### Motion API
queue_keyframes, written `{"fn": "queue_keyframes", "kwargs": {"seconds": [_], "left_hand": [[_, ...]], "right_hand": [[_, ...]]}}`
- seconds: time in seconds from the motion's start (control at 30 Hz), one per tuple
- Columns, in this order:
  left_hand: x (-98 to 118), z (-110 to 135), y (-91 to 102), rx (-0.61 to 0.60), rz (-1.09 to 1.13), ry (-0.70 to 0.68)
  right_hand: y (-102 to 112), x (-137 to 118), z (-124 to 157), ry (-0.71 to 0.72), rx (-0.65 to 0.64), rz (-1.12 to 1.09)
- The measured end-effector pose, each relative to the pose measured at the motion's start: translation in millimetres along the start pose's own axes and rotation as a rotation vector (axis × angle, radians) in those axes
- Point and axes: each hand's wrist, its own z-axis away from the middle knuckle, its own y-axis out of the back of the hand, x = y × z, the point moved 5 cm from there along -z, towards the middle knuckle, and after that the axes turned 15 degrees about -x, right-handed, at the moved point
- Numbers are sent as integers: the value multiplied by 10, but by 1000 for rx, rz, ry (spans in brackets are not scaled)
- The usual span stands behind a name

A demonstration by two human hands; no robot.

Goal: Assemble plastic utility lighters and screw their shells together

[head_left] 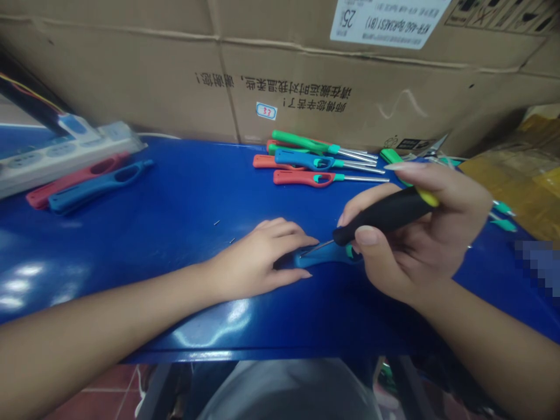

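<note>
A blue long-nosed gas lighter lies flat on the blue table under both hands. My left hand rests on the table and pinches the lighter's handle end between thumb and fingers. In my right hand is a screwdriver with a black and yellow grip, held at a slant. Its thin shaft points down to the left, and its tip meets the lighter near the left fingers. The lighter's far end is hidden behind my right hand. Two tiny screws, one screw farther back and another screw nearer, lie beside my left hand.
Several red, green and blue lighters are piled at the back. Red and blue handle shells lie by a white power strip at left. A large cardboard box stands behind the table. Scissors and green parts lie at right.
</note>
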Motion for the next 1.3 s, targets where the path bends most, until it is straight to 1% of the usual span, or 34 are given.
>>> {"fn": "queue_keyframes", "kwargs": {"seconds": [0.13,0.3,0.43,0.53,0.63,0.73,0.8,0.9,0.93,0.97,1.03,1.13,1.17,1.2,1.23,1.3], "left_hand": [[5,-5,0,6,-4,-8],[0,-6,-1,4,-3,-6],[0,-5,2,2,-7,1],[3,-5,0,4,-10,-2],[-1,-7,-8,9,-10,-7],[-5,-9,-10,10,-12,-3],[-5,-10,-9,4,-9,4],[-5,-9,-8,-10,3,17],[-5,-7,-9,-13,3,20],[-5,-4,-11,-15,1,24],[-1,4,-12,-11,-8,26],[16,14,-6,0,-12,18],[22,15,-4,-4,-9,17],[28,16,-3,-12,-4,18],[33,16,-2,-22,2,21],[38,16,0,-36,16,28]], "right_hand": [[-18,-12,-11,-11,-14,-1],[-12,-26,-26,17,-28,-13],[26,-61,-39,56,-35,74],[29,-68,-49,39,-73,122],[19,-48,-47,25,-79,120],[3,-38,-33,88,-82,76],[-4,-20,-29,96,-118,1],[-23,43,-50,-26,-261,-173],[-27,52,-65,-57,-318,-196],[-23,48,-88,-66,-368,-182],[13,20,-159,-31,-412,-23],[89,-62,-306,112,-352,318],[100,-86,-351,149,-339,394],[100,-99,-392,165,-345,427],[91,-96,-425,150,-376,404],[61,-56,-450,50,-462,235]]}}
